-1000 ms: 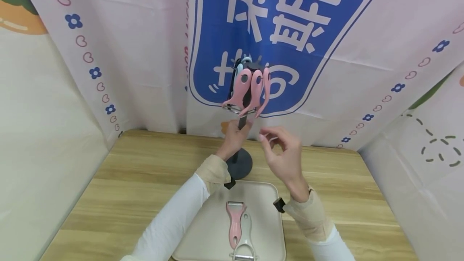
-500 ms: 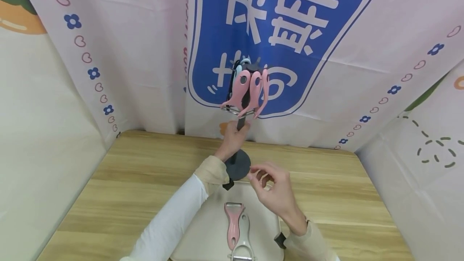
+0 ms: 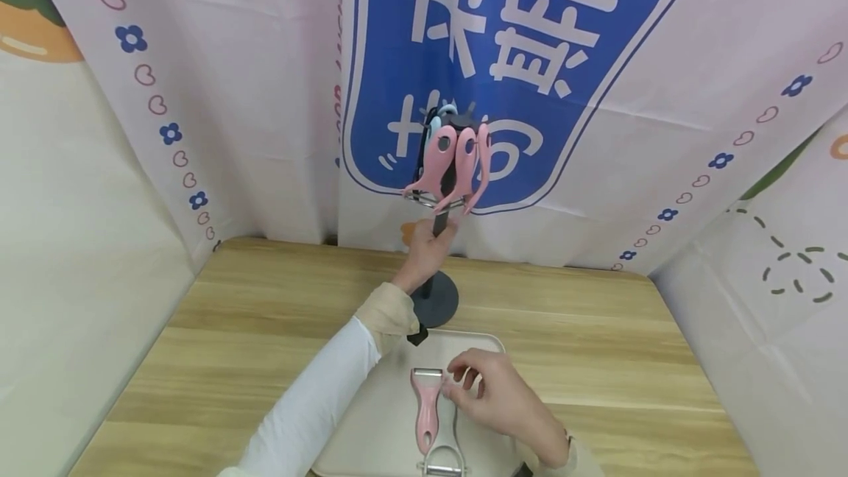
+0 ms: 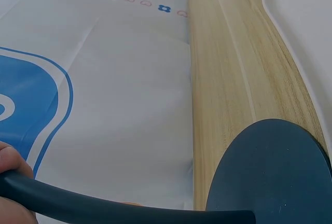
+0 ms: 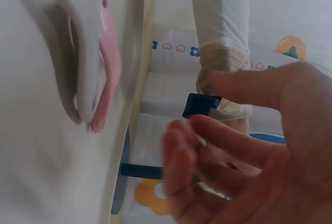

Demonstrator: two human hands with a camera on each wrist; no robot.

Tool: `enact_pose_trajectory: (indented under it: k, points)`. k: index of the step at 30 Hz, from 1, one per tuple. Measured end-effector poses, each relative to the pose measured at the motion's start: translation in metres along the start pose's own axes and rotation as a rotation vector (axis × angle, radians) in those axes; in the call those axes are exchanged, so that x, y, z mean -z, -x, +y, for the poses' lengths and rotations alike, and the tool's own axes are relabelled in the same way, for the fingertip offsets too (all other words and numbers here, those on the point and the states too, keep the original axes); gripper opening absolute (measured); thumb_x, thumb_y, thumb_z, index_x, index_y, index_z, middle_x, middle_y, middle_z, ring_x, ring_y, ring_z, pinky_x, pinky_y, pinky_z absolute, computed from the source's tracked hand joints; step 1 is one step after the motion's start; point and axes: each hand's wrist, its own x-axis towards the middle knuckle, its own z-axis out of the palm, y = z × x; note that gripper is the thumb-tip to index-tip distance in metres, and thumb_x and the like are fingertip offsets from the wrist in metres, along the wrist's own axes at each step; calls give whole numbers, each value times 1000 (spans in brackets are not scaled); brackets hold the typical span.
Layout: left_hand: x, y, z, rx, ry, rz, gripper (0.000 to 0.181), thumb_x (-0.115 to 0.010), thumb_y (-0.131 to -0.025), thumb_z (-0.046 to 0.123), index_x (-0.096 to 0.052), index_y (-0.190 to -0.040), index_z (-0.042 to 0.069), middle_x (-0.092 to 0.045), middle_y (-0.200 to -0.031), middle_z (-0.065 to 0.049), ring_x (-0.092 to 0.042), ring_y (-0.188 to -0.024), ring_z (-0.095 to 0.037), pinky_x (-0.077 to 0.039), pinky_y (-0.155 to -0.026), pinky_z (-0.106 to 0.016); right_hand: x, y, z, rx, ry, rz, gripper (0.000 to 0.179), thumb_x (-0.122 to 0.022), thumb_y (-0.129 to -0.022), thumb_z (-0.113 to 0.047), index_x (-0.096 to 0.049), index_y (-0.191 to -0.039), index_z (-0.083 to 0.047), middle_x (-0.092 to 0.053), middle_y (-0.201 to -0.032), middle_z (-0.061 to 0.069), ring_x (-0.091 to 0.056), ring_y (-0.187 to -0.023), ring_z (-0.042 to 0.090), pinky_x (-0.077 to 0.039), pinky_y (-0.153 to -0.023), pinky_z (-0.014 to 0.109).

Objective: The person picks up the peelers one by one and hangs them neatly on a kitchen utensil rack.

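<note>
My left hand (image 3: 424,252) grips the dark post (image 3: 441,222) of an upright stand whose round base (image 3: 442,302) rests on the table. Pink peelers (image 3: 439,164) hang around the stand's top, with a light blue handle (image 3: 434,127) and a black one behind them. Below, a pink peeler (image 3: 427,411) and a pale grey peeler (image 3: 447,429) lie side by side on a beige tray (image 3: 377,418). Over the tray is my right hand (image 3: 500,396), fingers loosely bent and holding nothing. Its fingertips overlap the grey peeler's handle end; in the right wrist view both peelers (image 5: 85,53) lie apart from the fingers.
The wooden table (image 3: 596,359) extends to both sides of the tray. Close behind the stand hangs a printed cloth (image 3: 278,94) with a blue sign, and cloth panels close off both sides. The stand's base sits just beyond the tray's far edge.
My right hand has come down from beside the post, toward me, to above the peelers on the tray. The left hand keeps its grip on the post.
</note>
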Motion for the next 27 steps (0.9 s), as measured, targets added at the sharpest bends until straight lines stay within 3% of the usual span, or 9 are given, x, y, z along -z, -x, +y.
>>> enact_pose_trajectory:
  k: [4, 7, 10, 16, 27]
  points:
    - [1, 0, 0, 3, 0, 0, 47, -54, -112, 23, -47, -66, 14, -35, -51, 9, -29, -43, -13, -24, -45, -29, -4, 3, -1, -98, 91, -171, 22, -86, -90, -26, -71, -97, -12, -66, -85, -4, -57, -77, 5, -51, -68, 24]
    - [1, 0, 1, 11, 0, -4, 48, -54, -112, 24, -46, -65, 14, -35, -52, 9, -29, -43, -13, -24, -45, -29, -9, 6, -2, -153, 160, -222, 32, -87, -88, -35, -63, -91, -15, -53, -78, -9, -48, -72, 4, -42, -65, 22]
    - [1, 0, 1, 20, -1, -10, 49, -54, -112, 25, -45, -65, 14, -35, -52, 8, -29, -43, -13, -25, -45, -29, -15, 9, -1, -162, 198, -210, 37, -88, -86, -38, -58, -84, -17, -48, -74, -12, -43, -68, 2, -39, -61, 22]
    - [-1, -1, 3, -2, 2, -5, 50, -53, -112, 24, -45, -63, 15, -35, -50, 9, -29, -42, -12, -24, -45, -29, -21, 13, 0, -179, 213, -189, 36, -88, -87, -36, -57, -81, -20, -52, -70, -12, -42, -62, -2, -37, -56, 20]
    - [-1, 0, 2, 7, 15, -7, 47, -55, -111, 26, -47, -66, 14, -36, -51, 6, -30, -42, -13, -25, -44, -30, -35, 13, -4, -230, 215, -162, 25, -81, -85, -26, -58, -80, -20, -49, -67, -14, -43, -58, 0, -35, -51, 22]
